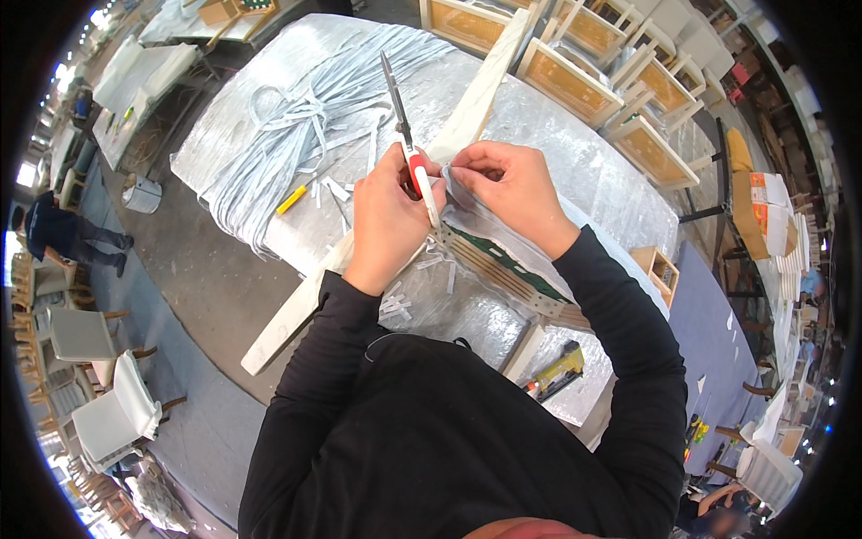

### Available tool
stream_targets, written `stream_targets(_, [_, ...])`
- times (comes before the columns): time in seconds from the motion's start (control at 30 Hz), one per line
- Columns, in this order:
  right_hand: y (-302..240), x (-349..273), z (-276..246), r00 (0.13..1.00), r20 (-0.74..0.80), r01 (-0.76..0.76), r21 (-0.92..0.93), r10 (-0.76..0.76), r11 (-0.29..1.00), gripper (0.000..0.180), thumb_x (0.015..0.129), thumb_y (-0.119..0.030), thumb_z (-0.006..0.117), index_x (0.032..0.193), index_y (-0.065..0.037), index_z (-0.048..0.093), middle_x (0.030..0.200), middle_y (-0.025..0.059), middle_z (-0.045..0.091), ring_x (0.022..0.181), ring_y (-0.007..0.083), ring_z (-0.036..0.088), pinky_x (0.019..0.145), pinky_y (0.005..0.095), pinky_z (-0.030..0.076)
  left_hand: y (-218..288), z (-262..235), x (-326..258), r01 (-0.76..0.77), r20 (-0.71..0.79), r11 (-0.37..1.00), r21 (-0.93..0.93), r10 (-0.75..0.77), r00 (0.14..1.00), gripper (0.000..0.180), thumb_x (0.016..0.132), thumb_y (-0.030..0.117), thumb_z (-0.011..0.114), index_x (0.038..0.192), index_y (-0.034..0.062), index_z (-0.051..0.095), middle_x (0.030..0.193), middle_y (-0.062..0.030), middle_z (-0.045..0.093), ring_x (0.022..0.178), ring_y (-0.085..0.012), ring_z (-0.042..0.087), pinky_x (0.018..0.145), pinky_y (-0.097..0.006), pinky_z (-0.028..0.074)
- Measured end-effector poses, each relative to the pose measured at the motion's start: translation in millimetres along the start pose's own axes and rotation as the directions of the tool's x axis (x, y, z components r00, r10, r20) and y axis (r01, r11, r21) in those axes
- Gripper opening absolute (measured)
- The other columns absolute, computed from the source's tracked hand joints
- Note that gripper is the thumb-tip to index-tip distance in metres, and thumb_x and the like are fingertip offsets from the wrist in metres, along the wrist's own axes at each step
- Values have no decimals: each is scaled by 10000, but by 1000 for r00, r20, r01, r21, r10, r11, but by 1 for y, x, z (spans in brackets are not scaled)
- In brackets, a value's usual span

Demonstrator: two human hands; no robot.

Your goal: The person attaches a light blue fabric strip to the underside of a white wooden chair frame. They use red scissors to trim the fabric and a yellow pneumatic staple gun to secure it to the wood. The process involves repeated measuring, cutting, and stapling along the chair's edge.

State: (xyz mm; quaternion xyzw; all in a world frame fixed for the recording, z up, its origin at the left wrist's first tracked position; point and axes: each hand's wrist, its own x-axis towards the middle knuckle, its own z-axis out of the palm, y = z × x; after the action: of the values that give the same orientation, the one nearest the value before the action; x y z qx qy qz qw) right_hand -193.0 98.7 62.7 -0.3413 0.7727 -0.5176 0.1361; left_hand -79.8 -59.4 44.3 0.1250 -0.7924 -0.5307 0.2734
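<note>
Under both hands spreads a wide worktable wrapped in crinkled clear plastic sheet, and on it, just below the right hand, lies a pale wooden chair frame with green webbing and stapled slats, with one long whitish leg running down to the left past the left wrist. Beyond the left hand, further up the table, a big bundle of pale grey upholstery strips fans out, with a small yellow cutter beside it and short offcuts scattered near the wrist. The left hand is curled shut around the red-and-white handles of long steel scissors, whose blades point up and away. The right hand, just beside it, pinches a fold of thin grey fabric strip between thumb and fingers at the frame's edge. A yellow staple gun lies below the right elbow.
</note>
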Motion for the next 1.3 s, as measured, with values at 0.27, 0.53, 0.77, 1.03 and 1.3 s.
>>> stream_targets(0.27, [-2,-1,-1,1000,13,-7,-7,7,1000,135,932,-75,785,1032,15,791,909,116,815,812,144,773,784,287,600,-3,-2,0,35,31,999,28,-36,999,242,855,78,821,989,26,626,846,-85,765,724,-132,718,683,-290,568])
stream_targets(0.53, [-8,-18,14,962,-11,246,-400,-274,883,150,942,-108,769,1054,-16,805,916,173,790,769,279,766,712,344,586,-6,-5,1,60,61,996,60,-64,996,213,865,49,791,983,28,614,858,-70,760,761,-98,712,703,-271,579])
stream_targets(0.77, [-7,-11,9,1000,-18,2,-277,-7,961,152,962,-99,761,1069,5,788,901,128,789,748,171,727,721,300,559,-3,-4,1,88,56,995,48,-90,994,179,875,15,758,963,16,602,844,-52,734,756,-82,674,704,-278,556])
stream_targets(1.03, [24,7,-6,999,-24,-28,-34,28,999,181,969,-158,756,1020,11,800,790,92,768,726,142,721,699,300,554,-4,11,-43,-174,121,891,-419,245,962,153,971,124,753,984,24,639,812,-77,672,707,-156,654,643,-338,509])
stream_targets(1.3, [11,2,-1,997,-67,18,-208,-32,978,219,965,-198,760,1032,5,804,813,147,778,735,204,750,708,323,564,-19,27,-110,536,686,741,-405,-140,713,248,1083,255,617,1078,7,622,802,-45,698,744,-117,635,719,-299,478])
